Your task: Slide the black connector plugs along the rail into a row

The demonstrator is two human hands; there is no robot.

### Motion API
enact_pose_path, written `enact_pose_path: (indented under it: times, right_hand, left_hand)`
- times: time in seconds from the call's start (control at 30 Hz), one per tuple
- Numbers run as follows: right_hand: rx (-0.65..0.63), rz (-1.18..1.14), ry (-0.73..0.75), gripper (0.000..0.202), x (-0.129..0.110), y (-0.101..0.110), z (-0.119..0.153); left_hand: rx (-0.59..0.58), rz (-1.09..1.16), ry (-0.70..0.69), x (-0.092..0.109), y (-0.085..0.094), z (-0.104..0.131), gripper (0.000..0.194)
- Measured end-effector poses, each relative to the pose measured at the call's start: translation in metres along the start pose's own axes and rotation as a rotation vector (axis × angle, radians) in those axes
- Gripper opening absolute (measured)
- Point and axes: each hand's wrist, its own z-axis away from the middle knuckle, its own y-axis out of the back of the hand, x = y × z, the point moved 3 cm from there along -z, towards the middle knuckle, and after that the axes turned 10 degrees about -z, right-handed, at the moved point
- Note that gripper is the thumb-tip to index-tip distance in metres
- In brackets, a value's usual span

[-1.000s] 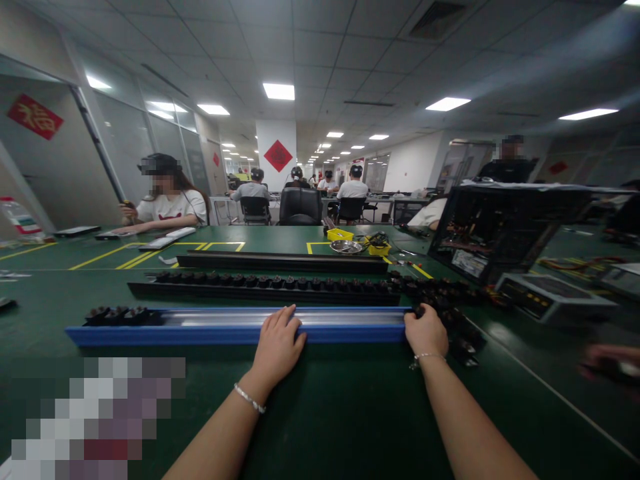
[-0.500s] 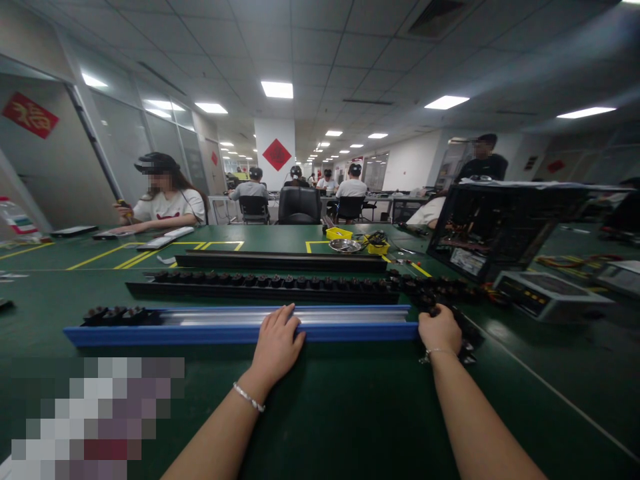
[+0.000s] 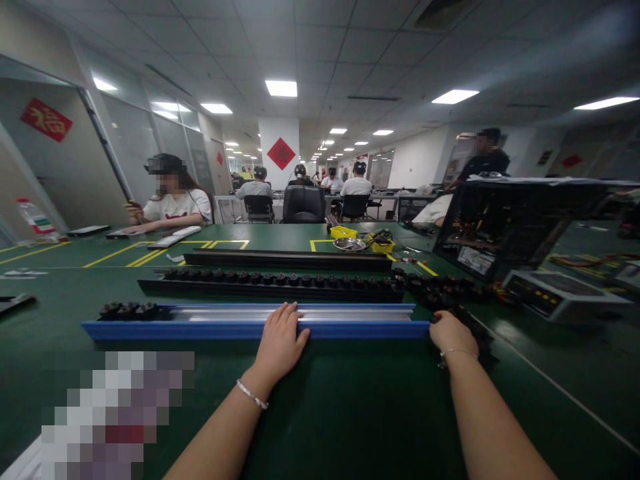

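Here, left hand (image 3: pixel 283 337) laid loosely over blue rail (image 3: pixel 200 331); right hand (image 3: pixel 455 333) curled, grip unclear

Room before the blue rail (image 3: pixel 360 330), black rail (image 3: pixel 275 291) just behind

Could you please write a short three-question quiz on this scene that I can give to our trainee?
1. Multiple choice: what does the left hand rest on?
A) the silver dish
B) the blue rail
C) the water bottle

2. True or false: the black parts inside the blue rail sit near its end on the picture's left.

3. Fill in the missing word: the second rail, lying just beyond the blue one, is ____ in colour.

Key: 1. B; 2. True; 3. black.
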Motion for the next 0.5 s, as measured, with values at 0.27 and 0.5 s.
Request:
enact_pose_path:
  times: [0.27,0.5]
  right_hand:
    - [0.009,0.083,0.074,0.048,0.000,0.002,0.000]
    - [0.213,0.017,0.342,0.043,-0.038,0.012,0.029]
  left_hand:
    - [0.014,-0.219,0.141,-0.104,0.047,-0.028,0.043]
    - [-0.081,-0.437,0.777,-0.241,0.088,0.025,0.060]
